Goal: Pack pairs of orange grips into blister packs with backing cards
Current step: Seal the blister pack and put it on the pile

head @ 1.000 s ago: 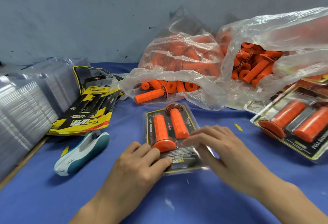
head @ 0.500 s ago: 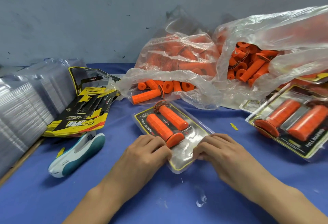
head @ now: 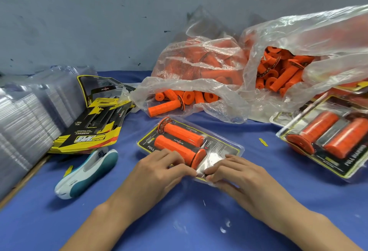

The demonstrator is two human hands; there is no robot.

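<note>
A clear blister pack (head: pixel 221 147) with a black-and-yellow backing card lies slantwise on the blue table in front of me. Two orange grips (head: pixel 183 133) lie side by side inside it, flanged ends at opposite ends. My left hand (head: pixel 159 173) and my right hand (head: pixel 239 177) meet at the pack's near corner. Both hands pinch its edge with bent fingers, fingertips almost touching. My left hand hides the pack's near left edge.
Backing cards (head: pixel 89 131) are stacked at the left beside a pile of empty clear blisters (head: pixel 25 119). A white-and-teal stapler (head: pixel 87 173) lies near my left hand. Two plastic bags (head: pixel 199 67) of loose grips stand behind. Filled packs (head: pixel 328 137) lie at the right.
The pack has turned counterclockwise on the table, from upright to slanted. Both hands have slid along it to its near corner and come closer together.
</note>
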